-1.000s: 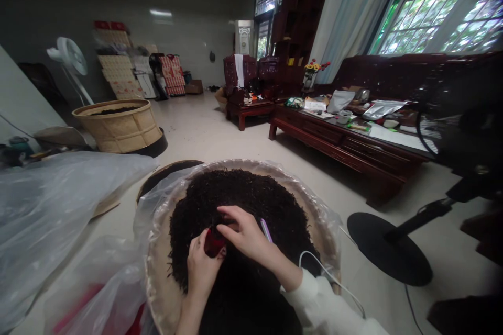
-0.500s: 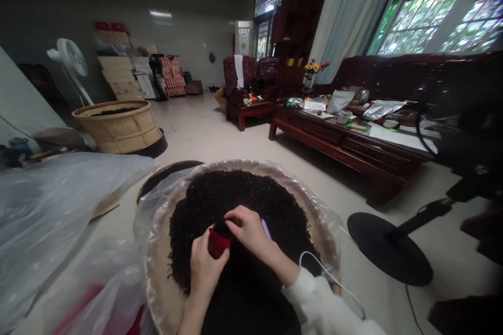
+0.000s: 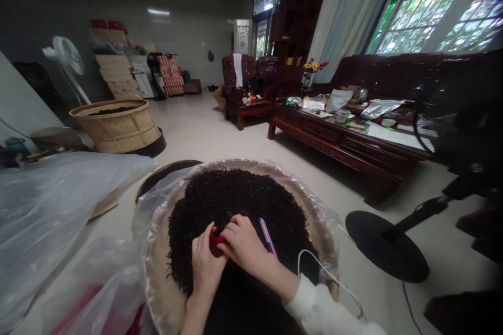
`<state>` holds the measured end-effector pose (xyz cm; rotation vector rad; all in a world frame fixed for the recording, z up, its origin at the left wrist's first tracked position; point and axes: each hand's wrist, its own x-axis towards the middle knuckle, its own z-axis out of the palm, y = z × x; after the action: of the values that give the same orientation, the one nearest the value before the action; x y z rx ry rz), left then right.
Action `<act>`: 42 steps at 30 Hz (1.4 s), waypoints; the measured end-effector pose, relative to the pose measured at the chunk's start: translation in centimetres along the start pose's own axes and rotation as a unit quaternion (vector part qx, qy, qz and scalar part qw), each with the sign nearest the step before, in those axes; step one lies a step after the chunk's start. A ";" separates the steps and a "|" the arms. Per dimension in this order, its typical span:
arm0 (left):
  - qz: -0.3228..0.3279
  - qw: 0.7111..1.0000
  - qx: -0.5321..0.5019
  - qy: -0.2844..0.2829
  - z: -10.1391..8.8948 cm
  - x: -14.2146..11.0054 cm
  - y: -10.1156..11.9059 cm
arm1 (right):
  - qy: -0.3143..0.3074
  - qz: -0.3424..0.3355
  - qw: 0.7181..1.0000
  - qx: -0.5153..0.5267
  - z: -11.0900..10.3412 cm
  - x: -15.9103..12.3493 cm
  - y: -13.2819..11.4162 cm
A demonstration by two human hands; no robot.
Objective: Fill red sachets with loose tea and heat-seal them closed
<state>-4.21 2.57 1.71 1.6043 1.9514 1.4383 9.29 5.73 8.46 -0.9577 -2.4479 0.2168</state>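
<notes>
Packet (image 3: 217, 239), red and mostly hidden by my fingers, sits above dark shreds (image 3: 255, 193) in the round, plastic-lined basket (image 3: 162, 230). My left grip (image 3: 206, 264) is closed around it; my right grip (image 3: 243, 243) bends over its top, but I can't tell whether those fingertips pinch anything. Just beyond my right wrist, a purple-edged object (image 3: 268, 238) is partly covered. The black fan (image 3: 466, 125) runs off the right edge. Any print on the silver pouches (image 3: 381, 109) on the worktop (image 3: 310, 128) or the stacked boxes (image 3: 118, 76) is too small to read.
</notes>
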 end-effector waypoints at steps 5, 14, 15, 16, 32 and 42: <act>-0.036 0.999 0.017 -0.016 -0.4 0.2 -0.7 | -0.008 0.099 0.992 0.079 0.0 0.2 1.6; -0.147 0.959 -0.162 -0.180 -1.6 0.9 -1.1 | -0.013 0.123 0.977 0.173 -0.2 0.1 4.1; -0.166 0.945 -0.198 -0.201 -1.6 1.0 -1.0 | -0.021 0.110 0.979 0.173 -0.3 0.1 4.2; -0.183 0.930 -0.227 -0.225 -1.7 1.0 -0.8 | -0.031 0.095 0.980 0.173 -0.4 0.1 4.2; -0.135 0.937 -0.207 -0.246 -1.2 0.4 1.5 | -0.071 0.099 0.989 0.087 -3.4 0.2 2.4; -0.231 0.866 -0.297 -0.329 -0.8 -0.2 1.2 | -0.025 0.066 0.986 0.150 -3.8 -0.3 2.5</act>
<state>-3.98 1.93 2.93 1.0379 1.2058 0.9654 12.87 7.23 10.81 -0.9879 -2.3083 0.6433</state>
